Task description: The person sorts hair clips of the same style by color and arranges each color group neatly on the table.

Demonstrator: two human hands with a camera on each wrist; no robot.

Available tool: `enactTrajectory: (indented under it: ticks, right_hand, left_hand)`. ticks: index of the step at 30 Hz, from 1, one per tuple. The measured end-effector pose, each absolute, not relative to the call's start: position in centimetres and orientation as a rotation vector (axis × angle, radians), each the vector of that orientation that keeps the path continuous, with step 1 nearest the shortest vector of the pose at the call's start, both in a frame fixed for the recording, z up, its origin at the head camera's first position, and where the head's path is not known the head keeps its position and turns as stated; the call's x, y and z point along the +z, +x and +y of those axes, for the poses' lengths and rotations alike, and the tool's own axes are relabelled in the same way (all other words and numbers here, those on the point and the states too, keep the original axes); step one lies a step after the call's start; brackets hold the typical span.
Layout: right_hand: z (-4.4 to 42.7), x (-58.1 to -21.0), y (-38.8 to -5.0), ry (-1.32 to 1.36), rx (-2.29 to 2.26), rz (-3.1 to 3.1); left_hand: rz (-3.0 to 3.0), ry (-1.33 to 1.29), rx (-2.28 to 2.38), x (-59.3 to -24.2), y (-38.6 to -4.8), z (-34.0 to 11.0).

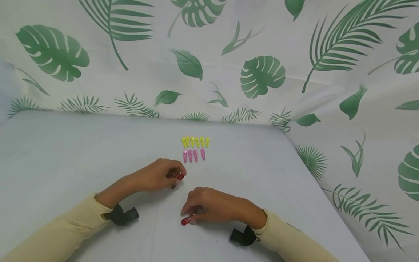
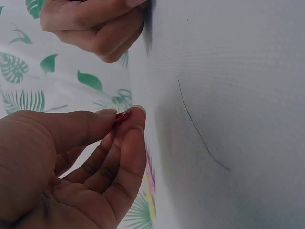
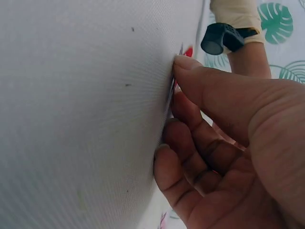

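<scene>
Between thumb and fingertip, my left hand (image 1: 162, 175) pinches a dark red snap hair clip (image 1: 180, 177), held just above the white tabletop. Only a sliver of that clip (image 2: 122, 116) shows in the left wrist view. Nearer to me, my right hand (image 1: 212, 205) holds a second red hair clip (image 1: 186, 220) low against the table surface, thumb on one side. In the right wrist view this clip's red end (image 3: 188, 51) peeks out past the thumb, the rest hidden. Beyond both hands lie a row of several pink hair clips (image 1: 190, 156) and a row of several yellow ones (image 1: 197, 142).
A white cloth (image 1: 98, 145) covers the table, which meets a leaf-printed curtain (image 1: 222, 76) at the back and right. Black cameras (image 1: 122, 215) are strapped at both wrists. A thin dark hair-like strand (image 2: 200, 133) lies on the cloth.
</scene>
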State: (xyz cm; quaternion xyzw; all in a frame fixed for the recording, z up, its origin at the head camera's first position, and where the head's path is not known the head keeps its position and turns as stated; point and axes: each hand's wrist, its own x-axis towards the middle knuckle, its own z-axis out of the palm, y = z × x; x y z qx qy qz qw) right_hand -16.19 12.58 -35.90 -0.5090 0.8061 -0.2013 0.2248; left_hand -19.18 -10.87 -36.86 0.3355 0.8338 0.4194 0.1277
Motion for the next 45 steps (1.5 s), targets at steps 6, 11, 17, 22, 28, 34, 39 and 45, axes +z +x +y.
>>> enactTrajectory:
  ticks: [6,11,17,22,28,34,39,45]
  right_hand:
    - [12.5,-35.9,-16.3,-1.391,-0.554,2.205]
    - [12.4,-36.0,-16.3,-1.401,-0.571,2.207]
    - [12.5,-36.2,-16.5,-1.407,-0.646,2.194]
    - [13.0,-36.4,-17.1,-1.374,-0.746,2.19]
    - [13.9,-36.6,-18.4,-1.262,-0.897,2.264]
    - [14.3,-36.7,-20.3,-1.068,-1.153,2.245]
    - [14.1,-36.8,-21.7,-0.949,-1.275,2.291]
    - [13.3,-37.2,-22.9,-0.906,-1.322,2.337]
  left_hand:
    - [2.434,0.955,1.255,-36.8,-19.4,-11.1]
    - [2.478,0.968,1.262,-36.9,-19.8,-11.0]
    - [2.558,0.97,1.247,-37.1,-20.3,-10.7]
    - [2.569,0.893,1.274,-37.2,-20.8,-10.5]
    - [2.543,0.787,1.298,-37.2,-21.4,-10.1]
    - [2.536,0.709,1.304,-37.1,-21.8,-9.7]
    - [2.553,0.689,1.278,-37.3,-22.4,-9.5]
    - [2.54,0.686,1.306,-37.7,-22.7,-9.1]
